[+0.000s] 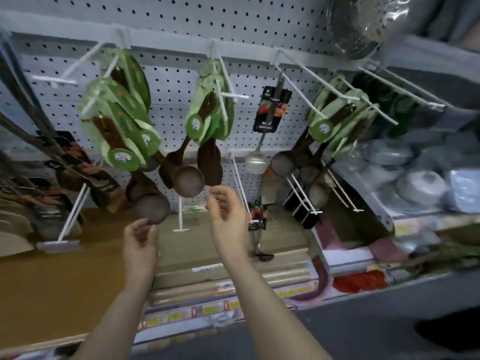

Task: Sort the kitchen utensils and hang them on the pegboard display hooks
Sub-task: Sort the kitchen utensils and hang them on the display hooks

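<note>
Brown wooden ladles (188,180) in green card sleeves (124,126) hang in bunches from white hooks (235,96) on the pegboard (181,22). Below the pegboard's middle bunch the right grip (227,211) is raised, its fingers loosely bent and holding nothing. The left grip (140,240) reaches up to the lowest ladle bowl (152,209). Its fingertips meet the rim, but I cannot tell whether they pinch it or only touch it.

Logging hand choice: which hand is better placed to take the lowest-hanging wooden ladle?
Left, likely. The left hand is just below that ladle, fingertips at its bowl's rim; the right hand is farther right.
</note>
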A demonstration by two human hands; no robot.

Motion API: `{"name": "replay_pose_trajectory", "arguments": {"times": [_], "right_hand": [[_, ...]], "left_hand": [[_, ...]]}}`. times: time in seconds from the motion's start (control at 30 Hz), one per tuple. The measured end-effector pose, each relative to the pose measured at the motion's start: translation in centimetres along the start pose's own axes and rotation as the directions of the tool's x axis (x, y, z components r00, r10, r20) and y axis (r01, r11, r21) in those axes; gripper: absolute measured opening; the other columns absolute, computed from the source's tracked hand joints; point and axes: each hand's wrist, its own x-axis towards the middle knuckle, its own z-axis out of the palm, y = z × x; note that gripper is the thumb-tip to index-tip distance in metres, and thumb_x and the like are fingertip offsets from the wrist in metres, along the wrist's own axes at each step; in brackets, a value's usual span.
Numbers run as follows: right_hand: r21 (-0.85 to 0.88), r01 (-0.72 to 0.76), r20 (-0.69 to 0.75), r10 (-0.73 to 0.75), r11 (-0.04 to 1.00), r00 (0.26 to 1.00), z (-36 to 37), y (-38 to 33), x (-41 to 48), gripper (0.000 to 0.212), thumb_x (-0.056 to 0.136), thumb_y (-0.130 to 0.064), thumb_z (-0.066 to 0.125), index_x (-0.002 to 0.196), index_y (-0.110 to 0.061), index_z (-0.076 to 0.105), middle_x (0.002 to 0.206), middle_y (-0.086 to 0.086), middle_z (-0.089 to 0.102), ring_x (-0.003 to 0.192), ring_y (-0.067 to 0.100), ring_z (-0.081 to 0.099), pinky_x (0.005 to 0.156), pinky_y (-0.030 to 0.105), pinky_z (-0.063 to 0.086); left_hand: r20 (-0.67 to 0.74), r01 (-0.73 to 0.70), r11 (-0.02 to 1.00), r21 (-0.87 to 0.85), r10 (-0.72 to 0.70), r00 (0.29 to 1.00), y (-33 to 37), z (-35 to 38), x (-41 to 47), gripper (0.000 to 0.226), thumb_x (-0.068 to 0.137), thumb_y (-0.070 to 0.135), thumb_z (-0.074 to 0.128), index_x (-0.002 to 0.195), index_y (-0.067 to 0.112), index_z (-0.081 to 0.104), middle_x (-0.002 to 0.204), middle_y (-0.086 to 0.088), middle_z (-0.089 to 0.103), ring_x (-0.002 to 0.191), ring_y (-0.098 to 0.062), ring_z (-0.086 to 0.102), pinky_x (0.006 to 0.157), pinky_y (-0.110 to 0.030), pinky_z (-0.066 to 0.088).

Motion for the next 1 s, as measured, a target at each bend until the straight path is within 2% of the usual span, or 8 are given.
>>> {"name": "replay_pose_trajectory", "arguments": {"times": [0.1, 0.23, 0.4, 0.5, 0.6, 0.7, 0.8, 1.0], "right_hand": [[-0.010, -0.033, -0.091, 0.032, 0.999, 0.995, -4.5, 2.7, 0.1, 0.010, 0.094, -0.011, 0.061, 0.100, -0.019, 0.066, 0.087, -0.008, 0.069, 0.081, 0.007, 0.064, 0.074, 0.027, 0.053], [-0.068, -0.112, -0.177, 0.099, 0.991, 0.979, -11.0, 6.6, 0.2, 0.020, 0.095, -0.011, 0.059, 0.093, -0.031, 0.062, 0.087, -0.014, 0.067, 0.084, 0.007, 0.064, 0.077, 0.028, 0.053], [-0.203, -0.272, -0.093, 0.258, 0.941, 0.962, -16.6, 12.6, 0.9, 0.027, 0.096, -0.015, 0.057, 0.093, -0.041, 0.062, 0.087, -0.015, 0.069, 0.085, 0.010, 0.066, 0.083, 0.043, 0.055], [-0.287, -0.359, -0.035, 0.365, 0.888, 0.931, -18.8, 16.0, 2.3, 0.021, 0.097, -0.015, 0.055, 0.108, -0.029, 0.066, 0.096, -0.012, 0.070, 0.093, 0.009, 0.065, 0.090, 0.041, 0.053], [-0.329, -0.437, -0.008, 0.460, 0.837, 0.888, -20.1, 19.4, 4.1, 0.023, 0.098, -0.017, 0.053, 0.118, -0.022, 0.065, 0.098, -0.005, 0.070, 0.096, 0.017, 0.066, 0.091, 0.041, 0.054], [-0.332, -0.492, 0.002, 0.522, 0.805, 0.853, -20.7, 22.5, 5.8, 0.025, 0.099, -0.017, 0.051, 0.121, -0.020, 0.063, 0.107, 0.003, 0.069, 0.105, 0.022, 0.064, 0.091, 0.031, 0.050], [-0.322, -0.537, 0.023, 0.574, 0.779, 0.818, -20.2, 25.5, 7.4, 0.028, 0.100, -0.016, 0.050, 0.126, -0.017, 0.060, 0.114, 0.003, 0.064, 0.108, 0.018, 0.059, 0.089, 0.022, 0.042], [-0.313, -0.586, 0.090, 0.637, 0.748, 0.765, -17.1, 31.1, 10.2, 0.035, 0.100, -0.005, 0.045, 0.133, -0.010, 0.052, 0.122, 0.011, 0.058, 0.106, 0.022, 0.057, 0.097, 0.030, 0.045]], "left_hand": [[-0.011, 0.082, 0.997, -0.014, -0.082, 0.997, -1.9, 3.4, -2.0, 0.020, 0.095, 0.008, 0.056, 0.112, 0.012, 0.046, 0.098, -0.012, 0.057, 0.094, -0.034, 0.058, 0.089, -0.046, 0.045], [-0.047, 0.166, 0.986, -0.026, -0.167, 0.985, -4.2, 7.9, -4.4, 0.022, 0.093, 0.000, 0.054, 0.109, 0.013, 0.046, 0.085, -0.005, 0.055, 0.078, -0.026, 0.055, 0.089, -0.053, 0.047], [0.108, 0.295, 0.952, 0.087, -0.303, 0.947, -6.4, 13.8, -7.0, 0.013, 0.094, 0.010, 0.057, 0.105, 0.017, 0.060, 0.097, -0.012, 0.063, 0.095, -0.036, 0.061, 0.094, -0.051, 0.049], [0.215, 0.382, 0.915, 0.130, -0.403, 0.890, -6.9, 17.0, -7.9, 0.013, 0.093, 0.016, 0.060, 0.106, 0.019, 0.061, 0.100, -0.005, 0.063, 0.105, -0.031, 0.061, 0.099, -0.049, 0.047], [0.301, 0.364, 0.900, 0.240, -0.425, 0.853, -7.9, 19.8, -7.4, 0.023, 0.094, 0.018, 0.059, 0.117, 0.015, 0.060, 0.105, -0.004, 0.061, 0.107, -0.030, 0.060, 0.101, -0.045, 0.046], [0.334, 0.330, 0.877, 0.348, -0.445, 0.831, -9.2, 22.3, -6.1, 0.032, 0.096, 0.019, 0.055, 0.127, 0.010, 0.056, 0.115, -0.007, 0.059, 0.106, -0.025, 0.058, 0.099, -0.032, 0.043], [0.363, 0.279, 0.858, 0.431, -0.448, 0.817, -11.4, 24.6, -4.1, 0.037, 0.097, 0.022, 0.054, 0.132, 0.011, 0.053, 0.125, -0.010, 0.059, 0.110, -0.026, 0.056, 0.095, -0.031, 0.043], [0.384, 0.295, 0.848, 0.440, -0.475, 0.792, -15.5, 29.2, -1.3, 0.040, 0.098, 0.011, 0.050, 0.137, 0.002, 0.046, 0.133, -0.019, 0.054, 0.120, -0.032, 0.052, 0.098, -0.029, 0.039]]}}
